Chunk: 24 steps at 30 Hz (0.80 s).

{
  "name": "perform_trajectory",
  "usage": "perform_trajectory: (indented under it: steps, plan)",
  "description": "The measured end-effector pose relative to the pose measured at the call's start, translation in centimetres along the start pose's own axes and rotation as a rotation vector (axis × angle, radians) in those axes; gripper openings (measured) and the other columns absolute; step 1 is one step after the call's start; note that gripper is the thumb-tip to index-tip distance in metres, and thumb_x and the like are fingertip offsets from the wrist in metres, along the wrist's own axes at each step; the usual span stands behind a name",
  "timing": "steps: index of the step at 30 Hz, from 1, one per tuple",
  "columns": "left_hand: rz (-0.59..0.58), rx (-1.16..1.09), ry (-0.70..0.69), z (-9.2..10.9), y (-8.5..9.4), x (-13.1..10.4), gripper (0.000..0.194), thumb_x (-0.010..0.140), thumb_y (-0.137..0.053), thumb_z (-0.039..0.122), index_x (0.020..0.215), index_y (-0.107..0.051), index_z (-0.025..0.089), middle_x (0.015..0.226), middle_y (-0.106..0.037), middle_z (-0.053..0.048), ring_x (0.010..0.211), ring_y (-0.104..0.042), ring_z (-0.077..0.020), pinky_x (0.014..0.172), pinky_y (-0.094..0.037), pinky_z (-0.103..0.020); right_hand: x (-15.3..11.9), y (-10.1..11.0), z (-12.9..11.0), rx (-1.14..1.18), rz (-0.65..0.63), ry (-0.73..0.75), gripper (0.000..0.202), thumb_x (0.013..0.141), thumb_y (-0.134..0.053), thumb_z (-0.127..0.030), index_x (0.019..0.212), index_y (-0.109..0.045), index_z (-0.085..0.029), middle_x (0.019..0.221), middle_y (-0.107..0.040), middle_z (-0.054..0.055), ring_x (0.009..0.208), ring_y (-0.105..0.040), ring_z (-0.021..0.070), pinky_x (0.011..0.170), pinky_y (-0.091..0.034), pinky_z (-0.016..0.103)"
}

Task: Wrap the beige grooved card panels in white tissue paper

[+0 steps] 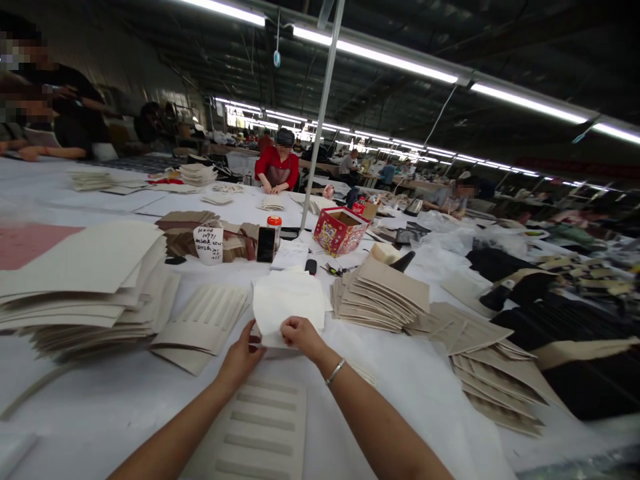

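Note:
A small stack of white sheets [289, 300] lies in front of me, its near edge lifted. My right hand [303, 335] is closed in a pinch on the top sheet near its front edge; a silver bangle circles that wrist. My left hand [245, 355] curls round the stack's near left corner, thumb below and fingers at the side. Beneath my forearms lies a beige panel [265, 427] with several raised strips across it. Similar strip-bearing panels [203, 323] rest to the left of the sheets.
Tall piles of beige panels [115, 287] stand at left, with more stacks [383, 293] at right. Beyond the sheets are a phone [266, 244], a red box [341, 230], scissors [337, 269] and a metal pole [323, 113]. A person in red [277, 167] works across the table.

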<state>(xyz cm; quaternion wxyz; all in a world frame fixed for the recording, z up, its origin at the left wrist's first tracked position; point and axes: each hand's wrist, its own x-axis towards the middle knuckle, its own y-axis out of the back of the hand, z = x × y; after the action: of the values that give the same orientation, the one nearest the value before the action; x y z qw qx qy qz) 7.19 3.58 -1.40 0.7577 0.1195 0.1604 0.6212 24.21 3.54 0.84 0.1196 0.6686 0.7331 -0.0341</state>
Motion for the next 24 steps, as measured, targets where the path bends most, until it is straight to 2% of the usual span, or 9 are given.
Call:
perform_trajectory:
  steps: [3, 6, 10, 13, 16, 18, 20, 23, 24]
  plan:
    - [-0.046, -0.059, -0.081, 1.9, -0.2, -0.2, 0.069, 0.063, -0.063, 0.034, 0.123, -0.037, 0.015, 0.103, -0.062, -0.010, 0.078, -0.064, -0.0215, 0.076, -0.049, -0.034, -0.5, 0.3, -1.4, 0.024, -0.079, 0.010, 0.005, 0.066, -0.049, -0.015, 0.061, -0.051, -0.015, 0.048, -0.049, -0.006, 0.043, -0.041, 0.0058, 0.045, -0.034, 0.018]
    - [-0.098, -0.221, -0.069, 4.0, -0.7, -0.7, 0.072, 0.055, -0.070, 0.032, 0.119, -0.041, 0.014, 0.112, -0.058, -0.013, 0.092, -0.061, -0.0256, 0.077, -0.050, -0.035, -1.3, 0.3, -2.1, -0.013, -0.131, 0.067, 0.006, 0.064, -0.050, -0.012, 0.060, -0.054, -0.014, 0.049, -0.051, -0.005, 0.045, -0.043, 0.0056, 0.048, -0.036, 0.018]
    - [-0.155, -0.350, 0.044, 6.4, -1.0, -2.6, 0.065, 0.059, -0.069, 0.037, 0.116, -0.042, 0.018, 0.107, -0.061, -0.011, 0.092, -0.061, -0.0267, 0.067, -0.053, -0.034, -2.4, 0.1, -2.6, 0.080, -0.133, 0.101, 0.005, 0.065, -0.052, -0.012, 0.062, -0.055, -0.015, 0.052, -0.052, -0.005, 0.048, -0.047, 0.0059, 0.051, -0.039, 0.018]
    - [-0.241, -0.477, 0.080, 7.4, -0.5, -4.1, 0.056, 0.060, -0.069, 0.040, 0.109, -0.048, 0.021, 0.107, -0.062, -0.006, 0.096, -0.059, -0.0234, 0.070, -0.053, -0.028, -3.4, -0.1, -3.1, 0.156, -0.142, 0.121, 0.001, 0.065, -0.055, -0.015, 0.064, -0.056, -0.015, 0.053, -0.053, -0.005, 0.048, -0.047, 0.0057, 0.051, -0.040, 0.018]
    - [-0.278, -0.497, 0.207, 7.4, 0.1, -4.9, 0.046, 0.059, -0.071, 0.043, 0.093, -0.056, 0.017, 0.092, -0.067, -0.006, 0.087, -0.062, -0.0238, 0.068, -0.054, -0.028, -5.1, 0.0, -3.7, 0.313, -0.169, 0.102, 0.009, 0.062, -0.060, -0.021, 0.066, -0.055, -0.015, 0.053, -0.053, -0.004, 0.046, -0.047, 0.0062, 0.051, -0.040, 0.019]
    - [-0.273, -0.505, 0.269, 6.8, 0.5, -5.0, 0.038, 0.061, -0.069, 0.040, 0.087, -0.058, 0.015, 0.082, -0.068, -0.005, 0.080, -0.063, -0.0233, 0.066, -0.055, -0.029, -6.7, 1.0, -3.9, 0.440, -0.144, 0.118, 0.017, 0.059, -0.062, -0.027, 0.067, -0.054, -0.015, 0.051, -0.052, -0.004, 0.044, -0.046, 0.0067, 0.049, -0.040, 0.021]
    - [-0.184, -0.511, 0.303, 5.9, 1.3, -4.9, 0.026, 0.066, -0.066, 0.034, 0.082, -0.058, 0.015, 0.074, -0.068, -0.004, 0.073, -0.064, -0.0216, 0.060, -0.054, -0.026, -8.9, 3.5, -3.7, 0.479, 0.024, 0.163, 0.021, 0.057, -0.062, -0.031, 0.068, -0.052, -0.016, 0.049, -0.049, -0.005, 0.042, -0.044, 0.0070, 0.048, -0.039, 0.021]
    - [-0.022, -0.555, 0.344, 4.4, 2.8, -4.7, 0.012, 0.067, -0.062, 0.020, 0.077, -0.058, 0.016, 0.067, -0.067, -0.001, 0.067, -0.063, -0.0190, 0.053, -0.053, -0.023, -12.9, 9.5, -2.5, 0.265, 0.527, 0.165, 0.021, 0.058, -0.055, -0.035, 0.068, -0.050, -0.018, 0.052, -0.047, -0.005, 0.044, -0.042, 0.0072, 0.049, -0.039, 0.021]
    - [0.016, -0.580, 0.353, 3.9, 3.3, -4.7, 0.014, 0.064, -0.061, 0.015, 0.078, -0.058, 0.017, 0.067, -0.067, 0.000, 0.065, -0.063, -0.0182, 0.053, -0.054, -0.023, -14.4, 11.7, -1.8, 0.220, 0.617, 0.146, 0.020, 0.059, -0.053, -0.036, 0.066, -0.048, -0.018, 0.052, -0.046, -0.005, 0.045, -0.042, 0.0073, 0.050, -0.038, 0.021]
